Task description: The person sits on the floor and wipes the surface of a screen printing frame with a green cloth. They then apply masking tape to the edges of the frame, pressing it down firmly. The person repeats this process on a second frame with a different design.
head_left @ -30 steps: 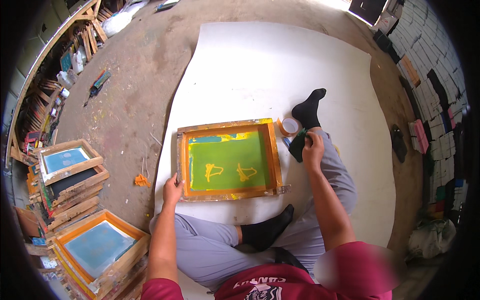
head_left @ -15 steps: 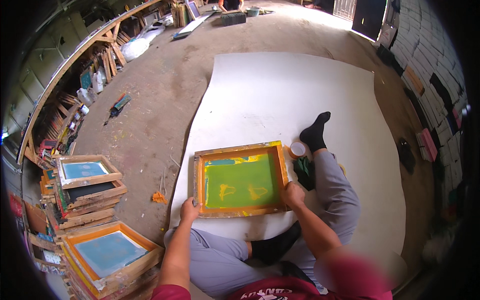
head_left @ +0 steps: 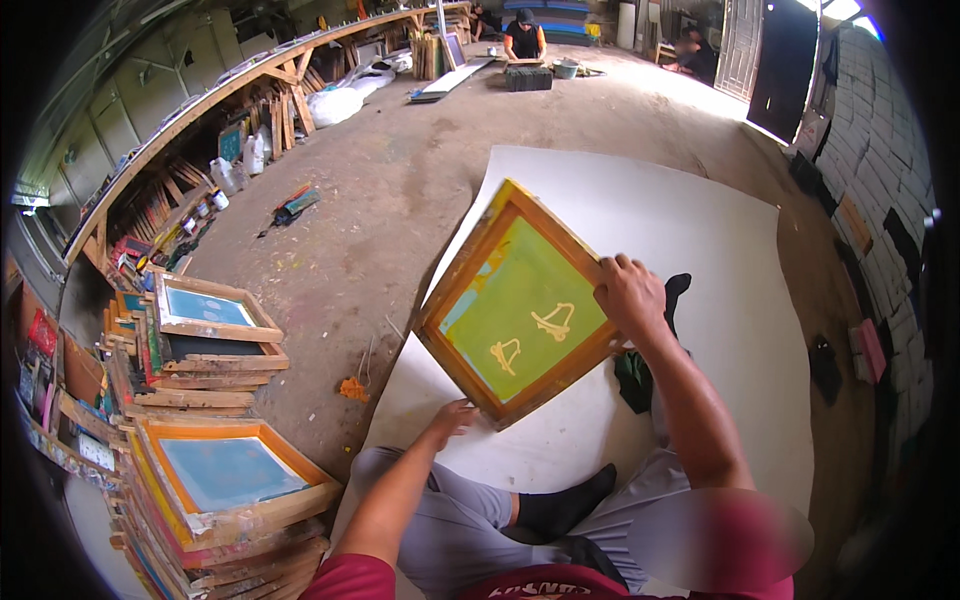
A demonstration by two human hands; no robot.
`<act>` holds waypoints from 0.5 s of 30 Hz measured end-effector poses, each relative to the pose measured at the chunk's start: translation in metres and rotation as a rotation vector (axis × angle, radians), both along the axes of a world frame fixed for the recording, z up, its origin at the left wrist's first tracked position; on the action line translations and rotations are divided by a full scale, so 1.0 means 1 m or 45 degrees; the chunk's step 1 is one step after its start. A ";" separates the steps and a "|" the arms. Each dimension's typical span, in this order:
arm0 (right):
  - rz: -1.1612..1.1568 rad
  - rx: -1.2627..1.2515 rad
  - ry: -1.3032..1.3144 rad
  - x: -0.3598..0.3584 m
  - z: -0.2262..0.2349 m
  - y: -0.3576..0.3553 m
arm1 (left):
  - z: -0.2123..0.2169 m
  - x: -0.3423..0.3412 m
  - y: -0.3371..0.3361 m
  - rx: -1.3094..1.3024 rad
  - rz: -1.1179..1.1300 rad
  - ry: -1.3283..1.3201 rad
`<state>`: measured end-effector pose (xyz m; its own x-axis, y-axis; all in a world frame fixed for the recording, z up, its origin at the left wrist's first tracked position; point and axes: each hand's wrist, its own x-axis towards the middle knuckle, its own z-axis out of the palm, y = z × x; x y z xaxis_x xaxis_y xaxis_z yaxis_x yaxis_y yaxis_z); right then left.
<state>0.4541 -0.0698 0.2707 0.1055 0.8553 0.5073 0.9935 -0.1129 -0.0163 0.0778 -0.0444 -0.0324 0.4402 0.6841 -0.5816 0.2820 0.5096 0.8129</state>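
Observation:
A wooden screen-printing frame (head_left: 470, 378) with a green mesh (head_left: 520, 300) and two pale yellow motifs is raised and tilted above the white sheet (head_left: 720, 230). My right hand (head_left: 632, 297) grips its right corner, fingers wrapped over the wooden edge. Beside the frame's lower corner is my left hand (head_left: 450, 424), its fingers stretched out and apart, not gripping; whether a fingertip touches the wood is hard to tell. A dark green cloth (head_left: 632, 380) lies under my right forearm, next to my black-socked foot (head_left: 678, 290).
At my left stand stacks of wooden screens (head_left: 240, 465), the upper ones (head_left: 220, 308) with blue mesh. An orange scrap (head_left: 353, 389) lies on the concrete floor (head_left: 380, 180). Another person (head_left: 525, 42) works far ahead over dark blocks (head_left: 528, 78). Stacked white material (head_left: 880, 130) lines the right wall.
The frame has been lifted and turned from lying level between both hands to a tilted diamond. My left hand has let go; my right has moved up with it. The view has also shifted upward.

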 end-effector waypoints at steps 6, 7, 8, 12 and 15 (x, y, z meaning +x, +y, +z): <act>0.258 0.152 -0.404 -0.020 0.054 0.016 | 0.024 0.018 0.010 0.281 0.141 0.022; 0.283 0.145 -0.473 -0.018 0.050 0.019 | 0.032 0.016 0.018 0.356 0.207 0.037; 0.375 0.201 -0.590 -0.018 0.043 0.019 | 0.041 0.013 0.028 0.507 0.308 0.064; 0.472 0.218 -0.700 -0.029 0.030 0.018 | 0.092 0.009 0.080 0.991 0.740 0.012; 0.433 0.183 -0.657 -0.034 0.032 0.016 | 0.128 0.012 0.124 1.202 0.736 -0.209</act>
